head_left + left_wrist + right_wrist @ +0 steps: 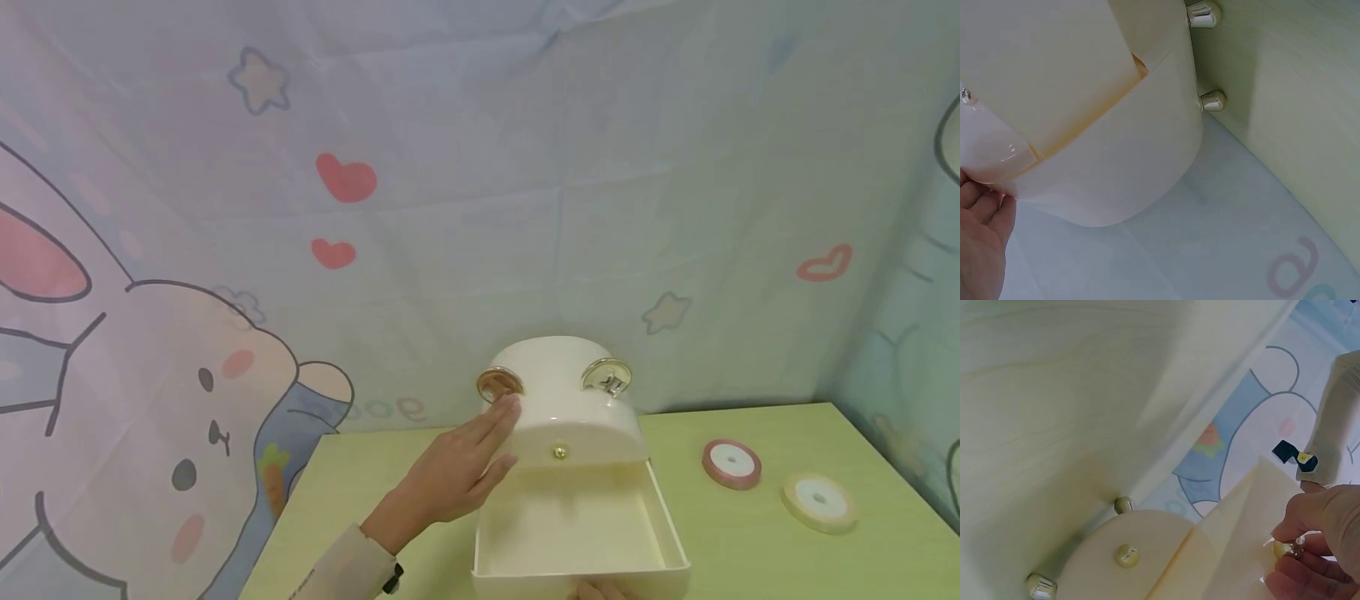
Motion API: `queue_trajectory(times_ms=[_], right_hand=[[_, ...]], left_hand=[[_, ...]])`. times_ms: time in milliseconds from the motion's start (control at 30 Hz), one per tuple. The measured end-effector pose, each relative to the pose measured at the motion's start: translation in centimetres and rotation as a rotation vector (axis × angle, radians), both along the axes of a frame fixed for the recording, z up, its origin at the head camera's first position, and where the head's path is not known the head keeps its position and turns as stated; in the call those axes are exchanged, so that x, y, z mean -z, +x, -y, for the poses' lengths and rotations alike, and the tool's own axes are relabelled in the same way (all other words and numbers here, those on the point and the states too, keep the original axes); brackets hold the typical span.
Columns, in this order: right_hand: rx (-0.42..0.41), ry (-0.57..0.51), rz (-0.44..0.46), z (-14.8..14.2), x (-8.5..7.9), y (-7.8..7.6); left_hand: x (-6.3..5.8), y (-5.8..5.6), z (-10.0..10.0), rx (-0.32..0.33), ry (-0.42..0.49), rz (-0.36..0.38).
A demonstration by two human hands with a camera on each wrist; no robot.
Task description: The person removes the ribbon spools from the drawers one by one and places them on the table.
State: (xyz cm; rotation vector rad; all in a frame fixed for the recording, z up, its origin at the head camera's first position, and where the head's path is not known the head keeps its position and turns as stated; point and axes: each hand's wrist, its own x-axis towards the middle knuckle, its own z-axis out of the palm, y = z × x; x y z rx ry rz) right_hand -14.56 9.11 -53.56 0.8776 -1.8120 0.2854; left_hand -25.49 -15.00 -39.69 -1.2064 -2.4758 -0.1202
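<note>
A glossy cream storage box (555, 408) with a rounded body and two round gold ears stands on the table, its drawer (675, 533) pulled out toward me. My left hand (457, 468) rests on the box's left side, fingers extended up beside the left gold ear (500, 384). In the left wrist view, those fingers (985, 203) touch the curved edge of the body. At the drawer front, my right hand (1319, 544) pinches a small gold knob (1284, 549) between thumb and fingers. Only the fingertips of that hand show at the bottom of the head view.
To the right of the box lie a pink ribbon spool (732, 464) and a pale yellow ribbon spool (819, 502) on the light green table (757, 558). A cartoon-printed cloth (465, 208) hangs right behind the table. Gold feet (1212, 100) hold up the box.
</note>
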Motion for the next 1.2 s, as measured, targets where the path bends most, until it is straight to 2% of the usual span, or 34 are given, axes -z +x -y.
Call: queue_trajectory(times_ms=[167,367,500,567,633,767,900,1067,1200], right_hand=[[-0.017,0.046,-0.103,-0.4,-0.2,-0.4],[-0.038,0.087,-0.092,-0.9,-1.7,-0.1],[-0.069,0.113,-0.226,-1.4,-2.4,-1.2],[-0.079,0.113,-0.261,-1.5,-2.5,-1.8],[-0.08,0.124,-0.246,-1.6,-2.6,-2.0],[-0.06,0.132,-0.162,-1.6,-2.7,-2.1],[-0.044,0.133,-0.162,-1.3,-2.9,-2.6],[-0.009,0.099,-0.121,-0.8,-3.0,-3.2],[-0.012,0.076,-0.146,-0.5,-3.1,-4.1]], left_hand=[[0.1,0.0,0.0,-0.005,-0.005,-0.004],[0.2,0.0,0.0,-0.01,-0.003,-0.009],[0.3,0.1,0.0,-0.007,0.002,-0.021],[0.2,0.1,0.0,-0.007,0.003,-0.017],[0.2,0.1,0.0,-0.01,0.003,-0.012],[0.1,0.1,0.0,-0.01,0.005,-0.009],[0.1,0.1,0.0,-0.011,0.007,-0.018],[0.2,0.1,0.0,-0.013,0.011,-0.025],[0.2,0.1,-0.1,-0.008,0.019,-0.03]])
